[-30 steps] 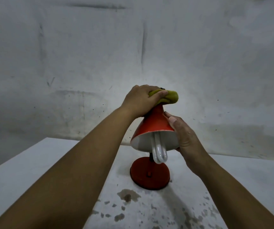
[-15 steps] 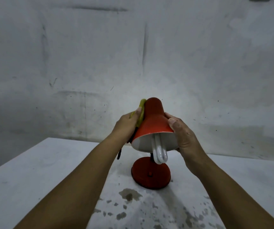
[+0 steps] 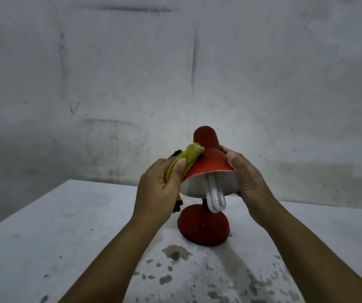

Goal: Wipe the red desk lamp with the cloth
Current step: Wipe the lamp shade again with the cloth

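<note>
The red desk lamp (image 3: 209, 157) stands on a white table (image 3: 55, 232), its cone shade tilted toward me with a white bulb (image 3: 216, 199) hanging out and a round red base (image 3: 204, 229) below. My left hand (image 3: 159, 186) grips a yellow-green cloth (image 3: 36, 157) with a dark edge and presses it against the shade's left side. My right hand (image 3: 246, 178) clasps the shade's right side and rim. The lamp's neck is mostly hidden behind the shade.
A stained grey wall (image 3: 175, 73) rises right behind the table. Dark blotches (image 3: 175, 254) mark the tabletop in front of the lamp base. The table's left edge runs diagonally toward me.
My left hand with the cloth has slid from the top of the shade down its left side. My right hand has kept its hold on the shade.
</note>
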